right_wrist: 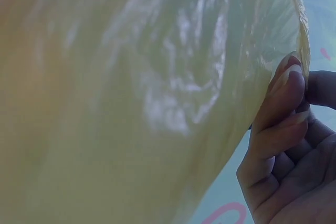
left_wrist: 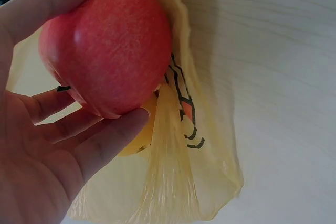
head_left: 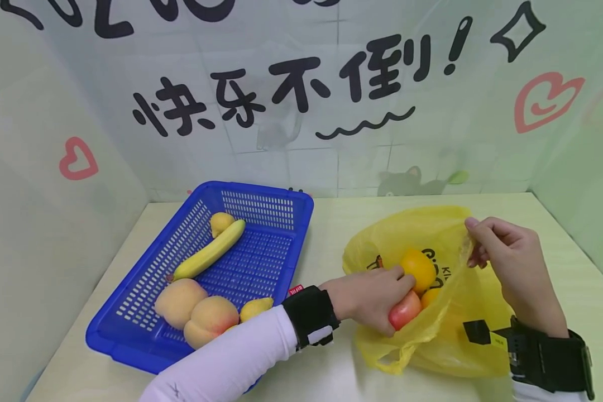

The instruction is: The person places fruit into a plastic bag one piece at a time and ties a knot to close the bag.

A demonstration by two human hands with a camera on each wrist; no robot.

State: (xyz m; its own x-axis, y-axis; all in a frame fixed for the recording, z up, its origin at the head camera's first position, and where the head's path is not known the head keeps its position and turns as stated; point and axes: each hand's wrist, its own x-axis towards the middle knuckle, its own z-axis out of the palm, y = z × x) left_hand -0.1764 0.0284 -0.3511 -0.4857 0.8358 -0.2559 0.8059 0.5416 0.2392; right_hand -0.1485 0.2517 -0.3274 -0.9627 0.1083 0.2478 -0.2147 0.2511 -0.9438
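Note:
My left hand (head_left: 374, 293) holds a red apple (head_left: 405, 311) at the mouth of a yellow plastic bag (head_left: 462, 352). In the left wrist view, thumb and fingers curl round the apple (left_wrist: 110, 45), and part of a yellow-orange fruit (left_wrist: 137, 139) shows behind it. An orange (head_left: 419, 270) lies in the bag, and part of another orange fruit (head_left: 430, 297) shows beside the apple. On the bag's right side, my right hand (head_left: 507, 248) pinches the rim between thumb and fingers. The right wrist view shows that grip on the thin bag edge (right_wrist: 303, 30).
A blue plastic basket (head_left: 300, 245) stands at the left of the table. Inside are a banana (head_left: 209, 254), two peaches (head_left: 211, 321), a lemon (head_left: 256, 307) and a small yellow fruit (head_left: 221, 223). My left forearm (head_left: 231, 357) crosses over its near right corner. A printed wall sheet (head_left: 281, 167) rises behind.

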